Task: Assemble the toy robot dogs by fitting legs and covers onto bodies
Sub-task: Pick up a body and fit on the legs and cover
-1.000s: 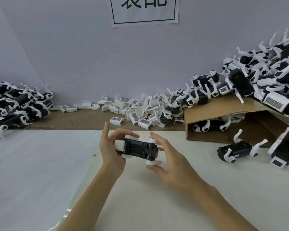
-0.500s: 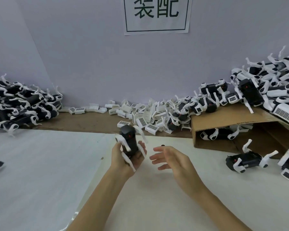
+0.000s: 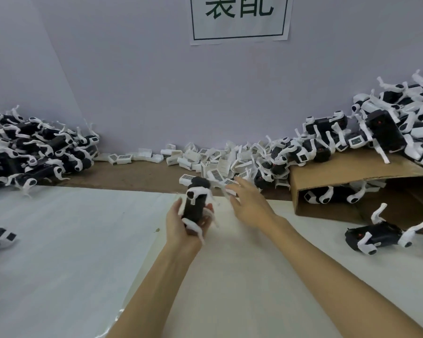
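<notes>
Toy dog body (image 3: pixel 195 203): black, with white legs fitted, standing on end in your left hand above the white work surface (image 3: pixel 59 252), near the middle of the view.
Left hand (image 3: pixel 181 224): your fingers curl round the lower part of the body and grip it, palm turned toward you.
Right hand (image 3: pixel 248 206): it holds nothing; your fingers are spread apart and stretched forward, close to the loose covers, blurred at the tips. You cannot tell whether the fingertips touch a cover.
Loose covers (image 3: pixel 215 164): a scatter of small white pieces, some with a striped label, lying along the brown strip at the foot of the wall, just beyond your right hand.
Left pile (image 3: pixel 29 147): black-and-white dogs heaped against the wall on your left.
Cardboard box (image 3: pixel 347 176): lying on its side on your right, with dogs inside it and more heaped on top and behind.
Single dog (image 3: pixel 376 236): lying on the surface in front of the box, well apart from your hands.
Sign (image 3: pixel 239 18): white paper with green characters, fixed to the wall above.
</notes>
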`<state>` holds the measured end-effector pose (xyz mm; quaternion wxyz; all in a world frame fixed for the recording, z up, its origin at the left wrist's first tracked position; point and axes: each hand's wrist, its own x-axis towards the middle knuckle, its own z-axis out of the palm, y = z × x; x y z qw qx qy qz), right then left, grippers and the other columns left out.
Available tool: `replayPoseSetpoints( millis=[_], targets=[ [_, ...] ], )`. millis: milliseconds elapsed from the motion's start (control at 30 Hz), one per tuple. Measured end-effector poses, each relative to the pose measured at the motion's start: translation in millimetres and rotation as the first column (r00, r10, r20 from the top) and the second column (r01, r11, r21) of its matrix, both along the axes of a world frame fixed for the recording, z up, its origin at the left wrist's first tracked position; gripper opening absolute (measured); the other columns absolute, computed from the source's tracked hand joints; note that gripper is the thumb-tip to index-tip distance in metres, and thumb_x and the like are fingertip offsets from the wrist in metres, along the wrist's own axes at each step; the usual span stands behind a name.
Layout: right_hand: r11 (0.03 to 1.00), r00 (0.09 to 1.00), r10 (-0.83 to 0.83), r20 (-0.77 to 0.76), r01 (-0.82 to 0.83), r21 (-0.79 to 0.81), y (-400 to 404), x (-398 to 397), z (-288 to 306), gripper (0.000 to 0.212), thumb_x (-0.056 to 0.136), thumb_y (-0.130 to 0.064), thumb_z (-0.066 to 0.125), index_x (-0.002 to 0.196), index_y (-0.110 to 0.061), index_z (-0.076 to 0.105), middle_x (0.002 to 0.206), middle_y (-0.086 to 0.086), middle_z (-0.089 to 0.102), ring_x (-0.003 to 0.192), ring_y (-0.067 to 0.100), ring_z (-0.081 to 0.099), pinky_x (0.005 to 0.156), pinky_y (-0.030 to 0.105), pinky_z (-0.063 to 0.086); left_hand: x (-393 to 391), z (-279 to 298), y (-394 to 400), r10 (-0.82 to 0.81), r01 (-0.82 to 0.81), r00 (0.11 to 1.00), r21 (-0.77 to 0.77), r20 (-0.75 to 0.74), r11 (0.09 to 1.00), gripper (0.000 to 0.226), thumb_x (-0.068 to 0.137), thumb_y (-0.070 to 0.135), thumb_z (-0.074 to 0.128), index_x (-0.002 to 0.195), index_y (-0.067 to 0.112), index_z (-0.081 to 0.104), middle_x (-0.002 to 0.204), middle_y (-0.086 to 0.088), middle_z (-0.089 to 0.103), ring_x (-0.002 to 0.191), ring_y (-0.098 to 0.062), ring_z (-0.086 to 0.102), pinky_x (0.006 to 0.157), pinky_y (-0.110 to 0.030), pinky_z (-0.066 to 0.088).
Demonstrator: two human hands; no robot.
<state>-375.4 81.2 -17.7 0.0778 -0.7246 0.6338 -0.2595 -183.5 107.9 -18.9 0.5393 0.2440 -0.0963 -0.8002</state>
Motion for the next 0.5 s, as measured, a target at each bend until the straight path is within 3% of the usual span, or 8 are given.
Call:
replayPoseSetpoints(
  millis=[67, 133, 233, 333, 400, 500],
  targets=[
    [0.997, 0.994, -0.032, -0.104, 0.039, 0.066, -14, -1, -4, 0.044, 0.11, -0.029, 0.047, 0.154, -0.031, 0.048, 0.174, 0.004, 0.014, 0.16, 0.033, 0.01, 0.126, 0.05, 0.021, 4, -4, -6, 0.129, -0.122, 0.984, -0.07, 0.119, 0.99, 0.05, 0.111, 0.035, 0.042, 0.099, -0.004, 0.07, 0.085, -0.024, 0.068, 0.072, -0.031, 0.07, 0.088, -0.036, 0.054],
    [0.99, 0.978, -0.031, -0.208, 0.058, 0.125, -23, -1, -6, 0.047, 0.112, -0.034, 0.041, 0.159, -0.033, 0.04, 0.175, 0.008, 0.01, 0.161, 0.033, 0.005, 0.128, 0.051, 0.012, 10, -6, -11, 0.197, -0.192, 0.967, -0.047, 0.163, 0.98, 0.048, 0.111, 0.035, 0.042, 0.099, -0.001, 0.071, 0.082, -0.024, 0.071, 0.083, -0.033, 0.071, 0.099, -0.036, 0.051],
    [0.989, 0.962, -0.069, -0.266, 0.1, 0.108, -25, -1, -10, 0.043, 0.11, -0.033, 0.045, 0.153, -0.028, 0.046, 0.161, 0.014, 0.032, 0.154, 0.033, 0.021, 0.125, 0.048, 0.022, 15, -4, -11, 0.171, -0.177, 0.978, 0.04, 0.118, 0.983, 0.039, 0.109, 0.033, 0.048, 0.103, 0.001, 0.069, 0.089, -0.02, 0.072, 0.081, -0.03, 0.07, 0.075, -0.033, 0.057],
    [0.994, 0.977, -0.102, -0.186, 0.096, -0.043, -18, -2, -15, 0.026, 0.104, -0.019, 0.057, 0.13, -0.018, 0.056, 0.132, 0.012, 0.045, 0.133, 0.033, 0.04, 0.112, 0.041, 0.036, 10, 0, -5, 0.146, -0.156, 0.982, 0.081, 0.119, 0.984, 0.036, 0.108, 0.031, 0.05, 0.106, -0.001, 0.066, 0.095, -0.019, 0.068, 0.084, -0.031, 0.066, 0.059, -0.032, 0.059],
    [0.993, 0.996, -0.072, -0.059, 0.066, -0.101, -9, -4, -17, 0.027, 0.102, -0.012, 0.059, 0.129, -0.016, 0.058, 0.127, 0.011, 0.046, 0.123, 0.03, 0.046, 0.106, 0.037, 0.04, 8, 0, -3, 0.162, -0.177, 0.965, 0.06, 0.206, 0.982, 0.039, 0.109, 0.033, 0.05, 0.104, -0.002, 0.066, 0.093, -0.02, 0.071, 0.082, -0.031, 0.068, 0.066, -0.037, 0.058],
    [0.98, 0.961, -0.037, 0.274, 0.088, -0.178, 13, -12, -11, 0.028, 0.103, -0.012, 0.059, 0.13, -0.02, 0.06, 0.124, 0.011, 0.05, 0.109, 0.024, 0.056, 0.097, 0.036, 0.05, 3, 3, -1, 0.247, -0.238, 0.877, -0.073, 0.413, 0.968, 0.041, 0.109, 0.038, 0.053, 0.095, 0.0, 0.062, 0.086, -0.022, 0.072, 0.073, -0.033, 0.069, 0.077, -0.04, 0.057]
  ],
)
